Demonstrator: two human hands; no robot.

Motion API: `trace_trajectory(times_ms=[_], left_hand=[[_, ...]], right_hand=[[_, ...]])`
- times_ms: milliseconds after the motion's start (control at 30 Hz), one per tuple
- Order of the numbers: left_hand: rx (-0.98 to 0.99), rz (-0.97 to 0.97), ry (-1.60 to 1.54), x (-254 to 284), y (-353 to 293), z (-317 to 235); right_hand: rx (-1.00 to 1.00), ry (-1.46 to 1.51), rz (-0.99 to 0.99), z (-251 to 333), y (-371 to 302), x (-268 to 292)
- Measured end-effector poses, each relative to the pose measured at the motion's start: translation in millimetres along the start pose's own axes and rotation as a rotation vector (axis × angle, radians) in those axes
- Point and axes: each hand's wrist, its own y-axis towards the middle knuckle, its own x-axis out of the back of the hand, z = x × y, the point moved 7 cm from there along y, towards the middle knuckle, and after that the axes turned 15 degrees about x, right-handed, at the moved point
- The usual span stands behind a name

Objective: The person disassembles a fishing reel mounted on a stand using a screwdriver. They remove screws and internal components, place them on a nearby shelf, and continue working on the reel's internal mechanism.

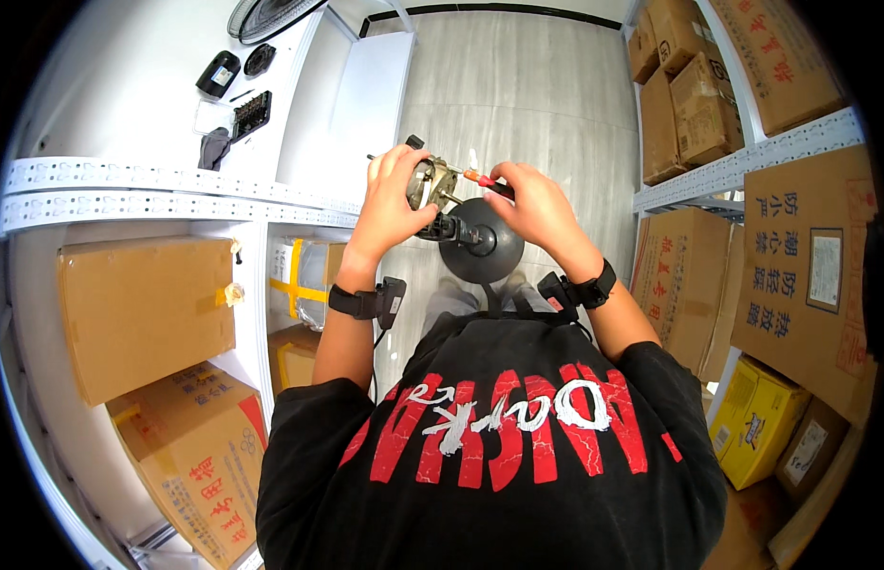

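My left hand (393, 195) is closed around the side of a bare fan motor (444, 180) with metal plates and a shaft. The motor sits at the top of a black fan stand, whose round base (482, 255) shows below on the floor. In my right hand (537, 204) is a screwdriver (480, 179) with a red, orange and black handle, pinched between thumb and fingers. Its handle points left toward the motor; whether its tip touches a screw is too small to tell.
On the white shelf at left lie a fan grille (266, 17), a black motor cover (218, 74), a small dark round part (260, 60), a bit set (252, 114) and a grey cloth (214, 149). Cardboard boxes (148, 309) fill both sides, with a yellow box (757, 418) at right.
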Motion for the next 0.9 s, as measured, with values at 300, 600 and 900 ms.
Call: trace_trajectory(times_ms=[300,600,900], left_hand=[[0.046,0.014,-0.039,-0.3,1.3,2.4],[0.093,0.05,-0.051,-2.2,2.9,3.1],[0.079,0.03,-0.034,-2.6,2.8,3.6]], right_hand=[[0.019,0.065,0.002,-16.4,2.3,1.9],[-0.014,0.141,0.008,-20.8,0.1,1.1],[0.044,0.071,0.034,-23.3,1.2,-4.3]])
